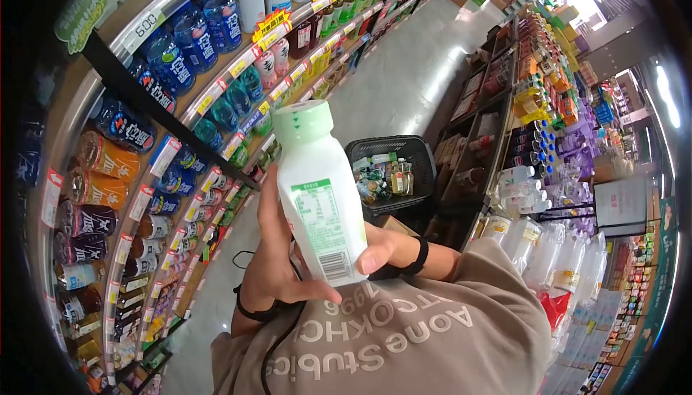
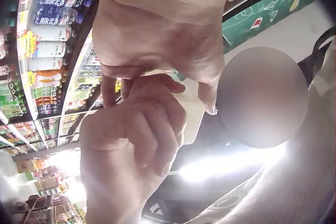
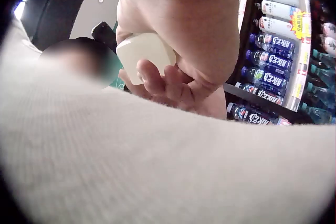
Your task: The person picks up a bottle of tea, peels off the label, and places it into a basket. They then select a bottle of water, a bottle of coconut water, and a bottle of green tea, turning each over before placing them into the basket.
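Note:
I hold a white plastic bottle (image 1: 319, 194) with a pale green cap and a green-edged label upright in front of my chest. My left hand (image 1: 276, 251) wraps its lower left side, the thumb lying under the barcode. From the right, my right hand (image 1: 382, 247) grips the bottle's base, thumb on its front. The left wrist view shows the left hand (image 2: 157, 40) above the curled fingers of the right hand (image 2: 137, 140), with a strip of the bottle (image 2: 195, 109) between them. In the right wrist view the bottle's pale base (image 3: 145, 56) rests on my right hand's fingers (image 3: 157, 82).
Drink shelves (image 1: 180, 107) full of blue, orange and dark bottles curve along my left. A black shopping basket (image 1: 395, 151) with several small items stands ahead on the aisle floor (image 1: 404, 70). More stocked shelves (image 1: 526, 107) line the right side.

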### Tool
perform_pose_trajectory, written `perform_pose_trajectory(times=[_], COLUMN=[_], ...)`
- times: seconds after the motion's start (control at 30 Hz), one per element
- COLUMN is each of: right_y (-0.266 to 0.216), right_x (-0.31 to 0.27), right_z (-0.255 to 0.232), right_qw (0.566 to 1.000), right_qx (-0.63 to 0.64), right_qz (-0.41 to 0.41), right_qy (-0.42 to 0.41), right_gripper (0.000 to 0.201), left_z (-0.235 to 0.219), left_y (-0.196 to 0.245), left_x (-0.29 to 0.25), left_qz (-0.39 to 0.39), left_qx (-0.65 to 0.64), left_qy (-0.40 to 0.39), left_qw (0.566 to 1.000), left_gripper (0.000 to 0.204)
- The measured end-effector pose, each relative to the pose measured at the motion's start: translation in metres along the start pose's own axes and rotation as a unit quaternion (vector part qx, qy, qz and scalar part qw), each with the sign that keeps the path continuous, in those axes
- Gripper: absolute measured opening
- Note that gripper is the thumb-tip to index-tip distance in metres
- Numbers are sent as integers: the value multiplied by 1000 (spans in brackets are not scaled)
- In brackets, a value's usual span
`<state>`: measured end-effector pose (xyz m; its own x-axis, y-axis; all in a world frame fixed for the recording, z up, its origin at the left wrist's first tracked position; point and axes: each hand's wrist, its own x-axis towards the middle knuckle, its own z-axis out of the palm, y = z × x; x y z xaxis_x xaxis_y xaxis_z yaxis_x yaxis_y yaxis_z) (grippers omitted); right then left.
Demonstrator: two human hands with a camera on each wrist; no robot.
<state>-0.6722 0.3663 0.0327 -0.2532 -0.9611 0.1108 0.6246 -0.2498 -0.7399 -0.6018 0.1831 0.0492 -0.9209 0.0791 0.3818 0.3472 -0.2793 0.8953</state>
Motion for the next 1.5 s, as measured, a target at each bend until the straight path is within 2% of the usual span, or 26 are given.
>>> perform_pose_trajectory(times=[0.07, 0.13, 0.17, 0.2, 0.33, 0.43, 0.47, 0.5, 0.57, 0.7, 0.8, 0.9, 1.0, 1.2, 1.3, 1.4, 1.5], right_y=[0, -8, -8, -7, -7, -19, -18, -16, -10, -5, 1, -3, -8, -3, -3, 8, 9], right_x=[-3, -2, -3, -5, -2, 5, 10, 13, 18, 20, 18, 17, 21, 27, 27, 25, 23], right_z=[4, 10, 15, 18, 14, 20, 20, 19, 19, 3, 0, 2, 5, -1, 1, -3, -5], right_qw=[1000, 999, 997, 993, 995, 989, 990, 991, 991, 992, 992, 992, 993, 994, 993, 993, 993], right_qx=[2, 15, 25, 25, -6, -2, -5, -9, -13, 12, 9, 1, 5, 10, 19, 23, 20], right_qz=[11, 36, 57, 79, 75, 136, 128, 120, 111, 120, 126, 127, 116, 112, 120, 111, 116], right_qy=[2, -1, 42, 80, 60, 58, 59, 57, 69, -28, -31, -10, 7, -12, 8, 28, -7], right_gripper=[105, 106, 111, 116, 113, 113, 112, 112, 112, 117, 117, 116, 114, 113, 113, 114, 113], left_z=[-1, -4, -6, -5, -2, -2, -4, -4, -5, -1, -5, -11, -9, -11, -4, -5, -12], left_y=[1, 5, 9, 11, 13, 19, 22, 21, 20, 22, 14, 2, 2, 2, 8, 13, 14], left_x=[1, -3, -9, -8, -11, -17, -15, -15, -19, -23, -28, -24, -17, -21, -20, -23, -21], left_qz=[10, -13, -35, -29, -14, -9, -7, 26, 21, -9, -16, 25, 35, 23, 12, -14, 34], left_qx=[2, 11, 25, 17, 26, 50, 59, 70, 64, 24, 24, 71, 75, 85, -3, 16, 95], left_qy=[-37, -63, -69, -62, -60, -43, -37, -28, 8, 58, 53, 8, 16, 39, 79, 81, 17], left_qw=[999, 998, 997, 998, 998, 998, 998, 997, 998, 998, 998, 997, 996, 995, 997, 996, 995], left_gripper=[161, 162, 163, 163, 161, 158, 157, 155, 153, 148, 145, 147, 147, 146, 140, 141, 145])
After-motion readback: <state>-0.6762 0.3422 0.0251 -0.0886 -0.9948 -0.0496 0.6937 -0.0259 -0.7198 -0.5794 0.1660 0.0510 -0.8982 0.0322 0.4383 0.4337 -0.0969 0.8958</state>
